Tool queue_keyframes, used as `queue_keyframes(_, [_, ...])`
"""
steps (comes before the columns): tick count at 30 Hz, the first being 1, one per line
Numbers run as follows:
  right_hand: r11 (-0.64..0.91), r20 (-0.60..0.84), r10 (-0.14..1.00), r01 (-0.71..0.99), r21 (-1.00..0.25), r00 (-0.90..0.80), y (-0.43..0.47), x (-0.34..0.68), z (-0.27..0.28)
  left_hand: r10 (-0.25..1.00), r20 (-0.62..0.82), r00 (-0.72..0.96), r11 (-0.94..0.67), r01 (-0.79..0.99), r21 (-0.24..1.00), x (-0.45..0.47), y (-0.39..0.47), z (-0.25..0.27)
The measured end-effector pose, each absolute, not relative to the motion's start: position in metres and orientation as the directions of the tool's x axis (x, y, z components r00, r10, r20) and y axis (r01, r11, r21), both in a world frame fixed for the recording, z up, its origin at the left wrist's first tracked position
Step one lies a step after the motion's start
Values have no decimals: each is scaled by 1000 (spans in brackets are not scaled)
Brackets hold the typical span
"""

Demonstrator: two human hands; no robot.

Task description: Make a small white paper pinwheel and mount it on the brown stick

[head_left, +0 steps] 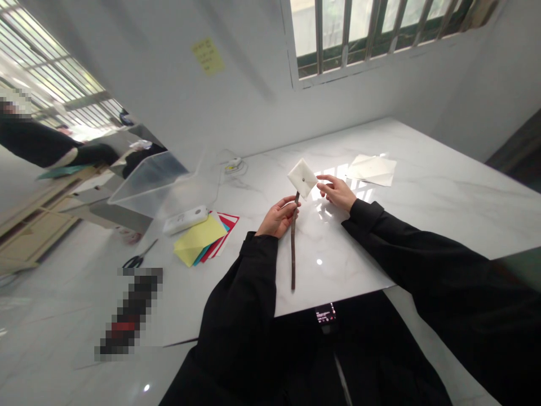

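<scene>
My left hand [278, 219] is closed round the upper part of a thin brown stick [293, 254]. At the top of the stick is a folded square of cream-white paper [301, 172], turned like a diamond, with a small dark pin head at its middle. My right hand [336, 192] is beside the paper's right corner, its fingers stretched and apart. Whether a fingertip touches the corner I cannot tell. The stick's lower end points toward the near edge of the table [338, 256].
Coloured paper sheets [198, 239] and a white oblong device [186, 220] lie left, near scissors [134, 260] and a clear plastic box [147, 186]. Cream paper sheets [372, 169] lie back right. A cable [234, 164] lies by the wall. Another person [34, 138] is far left.
</scene>
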State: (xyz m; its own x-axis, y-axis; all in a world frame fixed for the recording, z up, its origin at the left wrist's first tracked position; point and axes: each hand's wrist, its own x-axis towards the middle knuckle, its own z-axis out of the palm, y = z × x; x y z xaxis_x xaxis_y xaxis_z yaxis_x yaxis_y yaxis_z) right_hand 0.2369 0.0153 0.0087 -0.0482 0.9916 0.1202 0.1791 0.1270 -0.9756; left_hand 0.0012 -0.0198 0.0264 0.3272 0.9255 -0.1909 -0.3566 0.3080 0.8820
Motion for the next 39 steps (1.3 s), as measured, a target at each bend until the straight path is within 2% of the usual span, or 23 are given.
queue_keyframes(10, [111, 111, 994, 175, -978, -11, 18, 238, 6, 927, -193, 322, 311, -373, 874, 2, -20, 28])
queue_keyframes(15, [124, 102, 990, 263, -957, -97, 18, 240, 6, 932, -192, 308, 306, -384, 871, 2, -21, 29])
queue_keyframes(21, [156, 136, 986, 263, -952, -93, 18, 239, 4, 933, -178, 313, 297, -389, 872, 2, -22, 30])
queue_keyframes(29, [143, 150, 989, 194, -971, 20, 19, 239, 4, 930, -187, 316, 305, -383, 872, 0, -19, 27])
queue_keyframes(32, [161, 160, 987, 282, -946, -26, 18, 243, 7, 929, -192, 317, 310, -380, 872, 0, -19, 27])
queue_keyframes(35, [140, 109, 989, 418, -898, -97, 19, 246, 9, 929, -196, 314, 312, -378, 872, 0, -19, 27])
queue_keyframes(39, [114, 96, 993, 409, -906, -64, 20, 246, 6, 930, -193, 314, 309, -378, 872, 0, -20, 28])
